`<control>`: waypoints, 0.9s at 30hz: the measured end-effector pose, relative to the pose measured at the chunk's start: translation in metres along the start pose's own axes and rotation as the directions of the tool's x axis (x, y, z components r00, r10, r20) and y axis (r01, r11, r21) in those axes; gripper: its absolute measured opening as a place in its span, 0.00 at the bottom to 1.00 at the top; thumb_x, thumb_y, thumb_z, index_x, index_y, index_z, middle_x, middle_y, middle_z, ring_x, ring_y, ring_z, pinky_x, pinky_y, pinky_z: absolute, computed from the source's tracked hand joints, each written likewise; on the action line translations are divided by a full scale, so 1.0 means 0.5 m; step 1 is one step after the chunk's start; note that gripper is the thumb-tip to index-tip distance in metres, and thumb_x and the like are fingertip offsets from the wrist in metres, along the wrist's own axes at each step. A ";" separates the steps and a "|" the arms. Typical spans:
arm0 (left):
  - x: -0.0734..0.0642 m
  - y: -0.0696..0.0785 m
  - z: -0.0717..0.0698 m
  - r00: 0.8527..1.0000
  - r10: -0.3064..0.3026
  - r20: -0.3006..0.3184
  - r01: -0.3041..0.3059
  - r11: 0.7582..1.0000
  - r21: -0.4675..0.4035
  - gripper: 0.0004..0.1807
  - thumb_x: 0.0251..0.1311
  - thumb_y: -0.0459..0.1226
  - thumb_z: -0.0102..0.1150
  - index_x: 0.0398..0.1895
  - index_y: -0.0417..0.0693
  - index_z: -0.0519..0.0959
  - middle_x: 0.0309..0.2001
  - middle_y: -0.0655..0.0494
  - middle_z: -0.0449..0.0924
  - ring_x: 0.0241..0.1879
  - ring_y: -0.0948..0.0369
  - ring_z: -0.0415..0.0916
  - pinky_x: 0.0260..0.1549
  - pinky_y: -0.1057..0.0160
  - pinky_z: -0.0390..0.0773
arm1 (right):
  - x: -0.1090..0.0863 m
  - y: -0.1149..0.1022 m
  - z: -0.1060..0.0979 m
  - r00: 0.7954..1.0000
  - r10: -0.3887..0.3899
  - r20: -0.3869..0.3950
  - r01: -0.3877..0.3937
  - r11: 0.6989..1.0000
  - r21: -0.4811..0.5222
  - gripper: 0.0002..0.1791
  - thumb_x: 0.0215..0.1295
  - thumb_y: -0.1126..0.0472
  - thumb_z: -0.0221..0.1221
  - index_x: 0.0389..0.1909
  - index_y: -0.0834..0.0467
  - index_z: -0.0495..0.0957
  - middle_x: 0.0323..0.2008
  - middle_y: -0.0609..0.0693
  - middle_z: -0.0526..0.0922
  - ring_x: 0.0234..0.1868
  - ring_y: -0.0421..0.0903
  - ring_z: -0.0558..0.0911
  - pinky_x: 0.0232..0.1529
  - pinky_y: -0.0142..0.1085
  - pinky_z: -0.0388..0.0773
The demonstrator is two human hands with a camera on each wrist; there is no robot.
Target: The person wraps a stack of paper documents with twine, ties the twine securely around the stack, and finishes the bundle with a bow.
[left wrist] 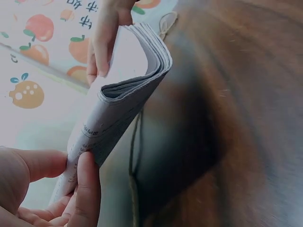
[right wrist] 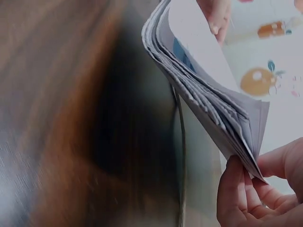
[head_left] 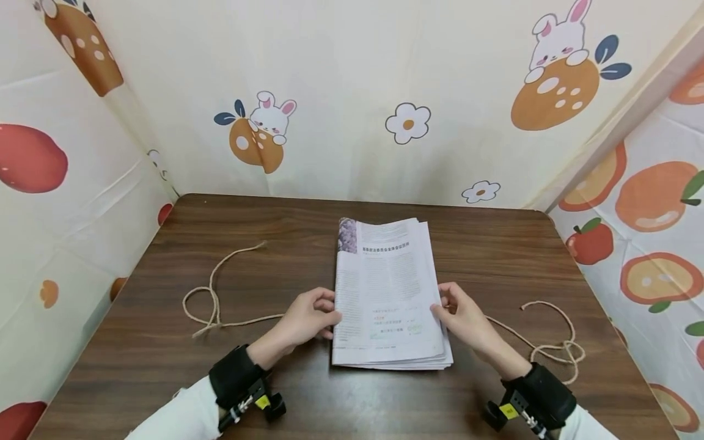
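A folded newspaper (head_left: 385, 287) with several layers is in the middle of the head view, its folded edge on the left. My left hand (head_left: 308, 315) pinches that folded edge between thumb and fingers. At the opposite edge, my right hand (head_left: 464, 318) grips the loose layers the same way. Both wrist views show the newspaper (left wrist: 123, 94) raised off the tabletop. A thin beige rope (head_left: 211, 284) runs across the table beneath it, its middle hidden by the paper in the head view. The rope (right wrist: 183, 156) also shows below the paper's edge in the right wrist view.
The brown wooden table (head_left: 264, 220) meets a patterned cloth wall (head_left: 352, 73) at the back, with more cloth at both sides. Loose loops of rope lie left and right of the hands. Black bands with small devices (head_left: 236, 376) sit on both wrists.
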State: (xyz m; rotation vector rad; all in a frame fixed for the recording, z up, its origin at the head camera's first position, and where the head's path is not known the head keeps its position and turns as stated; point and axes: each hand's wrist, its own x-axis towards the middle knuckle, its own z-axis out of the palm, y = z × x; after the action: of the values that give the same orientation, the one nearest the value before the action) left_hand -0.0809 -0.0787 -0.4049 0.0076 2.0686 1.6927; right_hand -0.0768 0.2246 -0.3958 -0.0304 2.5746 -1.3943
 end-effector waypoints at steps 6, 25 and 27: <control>-0.042 -0.016 -0.016 1.000 -0.017 -0.004 0.017 1.000 -0.009 0.22 0.55 0.31 0.59 0.53 0.36 0.68 0.39 0.45 0.77 0.27 0.57 0.78 0.26 0.57 0.80 | -0.022 -0.009 0.039 1.000 -0.007 -0.001 0.007 0.999 0.041 0.16 0.60 0.70 0.55 0.48 0.63 0.67 0.31 0.54 0.72 0.27 0.42 0.70 0.24 0.29 0.66; -0.076 -0.077 -0.026 0.998 -0.019 -0.064 0.019 1.000 -0.006 0.26 0.53 0.31 0.59 0.56 0.31 0.67 0.39 0.45 0.77 0.29 0.58 0.79 0.24 0.60 0.79 | -0.039 0.009 0.112 0.996 -0.066 -0.067 0.066 0.998 -0.002 0.16 0.56 0.73 0.58 0.45 0.60 0.71 0.27 0.49 0.76 0.23 0.37 0.73 0.25 0.28 0.70; -0.072 -0.082 -0.025 0.996 -0.020 -0.087 0.021 1.000 0.009 0.26 0.53 0.30 0.59 0.56 0.30 0.67 0.39 0.45 0.78 0.29 0.58 0.79 0.23 0.60 0.79 | -0.034 0.016 0.115 0.994 -0.073 -0.086 0.068 0.996 -0.066 0.16 0.56 0.71 0.59 0.45 0.59 0.71 0.27 0.48 0.76 0.23 0.36 0.72 0.25 0.28 0.69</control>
State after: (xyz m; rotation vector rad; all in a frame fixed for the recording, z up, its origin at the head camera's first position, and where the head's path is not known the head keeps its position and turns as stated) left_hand -0.0415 -0.1107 -0.4289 -0.0859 2.1326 1.6987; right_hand -0.0479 0.1836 -0.4301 -0.0720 2.7143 -1.3675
